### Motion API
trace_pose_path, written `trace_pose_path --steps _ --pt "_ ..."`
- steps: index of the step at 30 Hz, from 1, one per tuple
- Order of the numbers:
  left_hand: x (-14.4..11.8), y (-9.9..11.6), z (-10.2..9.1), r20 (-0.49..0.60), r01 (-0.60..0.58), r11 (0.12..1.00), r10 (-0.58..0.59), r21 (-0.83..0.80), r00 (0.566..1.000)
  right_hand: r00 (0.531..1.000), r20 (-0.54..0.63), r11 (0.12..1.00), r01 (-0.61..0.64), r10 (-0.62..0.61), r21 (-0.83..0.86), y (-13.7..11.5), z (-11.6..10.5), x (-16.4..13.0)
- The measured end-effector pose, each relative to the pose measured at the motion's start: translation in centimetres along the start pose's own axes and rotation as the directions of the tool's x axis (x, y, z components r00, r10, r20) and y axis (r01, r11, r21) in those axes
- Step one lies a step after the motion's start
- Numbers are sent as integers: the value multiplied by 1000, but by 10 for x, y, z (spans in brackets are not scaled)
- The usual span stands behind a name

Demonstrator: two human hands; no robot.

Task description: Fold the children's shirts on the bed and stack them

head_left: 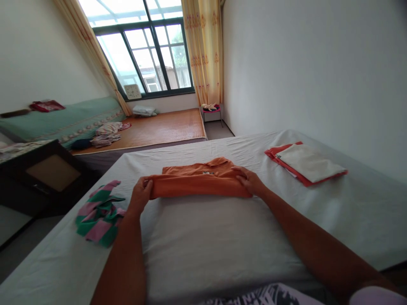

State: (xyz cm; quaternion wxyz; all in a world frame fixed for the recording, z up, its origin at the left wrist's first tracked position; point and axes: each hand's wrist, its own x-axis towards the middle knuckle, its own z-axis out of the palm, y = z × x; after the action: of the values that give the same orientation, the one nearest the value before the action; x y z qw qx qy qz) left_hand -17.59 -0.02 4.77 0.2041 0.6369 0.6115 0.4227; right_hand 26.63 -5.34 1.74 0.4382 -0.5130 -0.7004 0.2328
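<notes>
An orange shirt (199, 180) lies folded near the middle of a bed (222, 237) covered with a white sheet, its collar turned toward the far side; the near part is rolled or doubled into a thick band across the front. The left hand (140, 197) has its grip closed on the left end of that band, fingers curled over the cloth; the right hand (249, 180) rests on the right end, fingers lying along the fold and pinching it, so its grip is closed on the shirt too.

Left of the left hand, near the edge of the bed, lies a crumpled garment striped green and pink (98, 214); it is apart from the shirt. On the right side of the bed, well apart from the hands, sits a folded stack (307, 163), a white piece on top of a red one.

Beyond the bed a woven mat (159, 129) covers a low platform under the window (149, 51); loose clothes (108, 133) lie on it; a small stool (212, 111) stands by the curtain with something pale on its seat.
</notes>
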Motion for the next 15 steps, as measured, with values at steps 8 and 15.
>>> trace_pose_path --steps 8,15 --pt "-1 -14 12 128 -84 906 33 414 991 995 65 997 72 -72 6 -1 -5 -2" --pt "0 -19 10 233 -123 896 23 426 972 1000 -6 997 27 -27 -70 5 -13 1"
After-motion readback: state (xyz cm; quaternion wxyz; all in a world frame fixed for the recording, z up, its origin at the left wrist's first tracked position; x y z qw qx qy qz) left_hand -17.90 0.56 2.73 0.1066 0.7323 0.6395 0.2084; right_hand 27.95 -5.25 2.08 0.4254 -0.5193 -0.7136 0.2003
